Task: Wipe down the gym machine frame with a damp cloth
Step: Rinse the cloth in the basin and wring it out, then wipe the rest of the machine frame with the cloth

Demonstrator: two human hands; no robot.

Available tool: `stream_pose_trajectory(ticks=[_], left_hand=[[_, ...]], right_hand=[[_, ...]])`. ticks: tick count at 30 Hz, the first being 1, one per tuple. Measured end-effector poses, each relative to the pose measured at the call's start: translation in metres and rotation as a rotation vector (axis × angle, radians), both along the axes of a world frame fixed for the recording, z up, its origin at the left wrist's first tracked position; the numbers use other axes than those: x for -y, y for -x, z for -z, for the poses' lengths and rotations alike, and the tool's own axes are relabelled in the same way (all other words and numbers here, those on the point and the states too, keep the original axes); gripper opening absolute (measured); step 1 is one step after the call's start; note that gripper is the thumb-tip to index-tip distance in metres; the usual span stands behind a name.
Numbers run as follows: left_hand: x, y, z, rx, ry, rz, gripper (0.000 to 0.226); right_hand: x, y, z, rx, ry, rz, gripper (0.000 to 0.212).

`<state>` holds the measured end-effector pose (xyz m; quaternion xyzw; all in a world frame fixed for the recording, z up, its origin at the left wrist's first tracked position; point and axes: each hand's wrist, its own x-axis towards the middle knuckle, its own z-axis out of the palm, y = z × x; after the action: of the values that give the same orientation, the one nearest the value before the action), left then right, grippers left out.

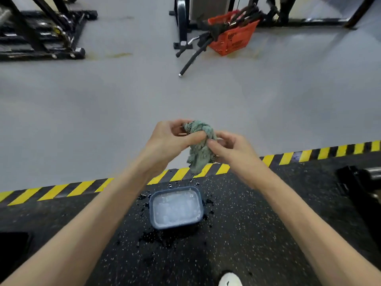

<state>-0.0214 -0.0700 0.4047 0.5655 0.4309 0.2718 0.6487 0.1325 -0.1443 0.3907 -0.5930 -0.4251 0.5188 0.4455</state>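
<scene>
The grey floor (pixel 103 100) fills most of the view, with a black machine frame (pixel 41 38) standing at its far left edge and an orange basket (pixel 233 36) of bars further right. Nearer, beyond a yellow-and-black hazard stripe (pixel 51 193), lies a speckled rubber mat (pixel 257 234). A blue tub (pixel 175 225) of water sits on it, ringed by dark splashes. Above the tub's far edge the green cloth (pixel 201 149) is bunched between both hands. The left hand (pixel 171 139) grips its upper end with curled fingers and the right hand (pixel 233 149) pinches its lower part, the tail hanging down. This looks like wringing. To do it well, the hands should twist in opposite directions directly over the tub so drips land in the water, not the mat, stopping while the cloth is damp rather than dripping. The frame is well apart from both hands.
</scene>
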Motion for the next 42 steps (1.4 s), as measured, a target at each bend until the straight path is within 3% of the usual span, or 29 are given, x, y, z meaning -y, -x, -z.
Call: stream_pose_trajectory(ticks=[3,9,16,20,27,30,33,37,40,42], left_hand=[[0.016,-0.014,-0.083,-0.003,0.023,0.068,0.023],[0.025,-0.062,-0.256,0.004,-0.157,0.230,0.026],[0.060,-0.125,-0.393,0.107,-0.266,0.384,0.026],[0.085,-0.158,-0.431,0.189,-0.265,0.450,0.026],[0.127,-0.237,-0.473,0.216,-0.272,0.679,0.013],[0.141,-0.286,-0.487,0.169,-0.319,0.705,0.017],[0.157,-0.337,-0.504,0.152,-0.385,0.716,0.021],[0.178,-0.402,-0.521,0.163,-0.529,0.708,0.020],[0.189,-0.440,-0.527,0.185,-0.573,0.739,0.015],[0.194,-0.462,-0.527,0.149,-0.711,0.753,0.022]], right_hand=[[0.023,-0.010,-0.089,-0.008,0.007,0.090,0.025],[0.065,-0.052,-0.256,0.201,-0.073,0.239,0.041],[0.110,-0.075,-0.389,0.340,-0.156,0.614,0.012],[0.145,-0.087,-0.447,0.161,-0.183,0.651,0.026],[0.210,-0.160,-0.481,0.455,-0.227,0.807,0.026],[0.240,-0.200,-0.497,0.507,-0.198,0.862,0.064],[0.268,-0.240,-0.515,0.585,-0.153,0.931,0.076],[0.295,-0.293,-0.539,0.681,-0.145,1.019,0.036],[0.307,-0.328,-0.553,0.882,-0.169,1.063,0.023],[0.310,-0.347,-0.559,1.019,-0.170,1.098,0.014]])
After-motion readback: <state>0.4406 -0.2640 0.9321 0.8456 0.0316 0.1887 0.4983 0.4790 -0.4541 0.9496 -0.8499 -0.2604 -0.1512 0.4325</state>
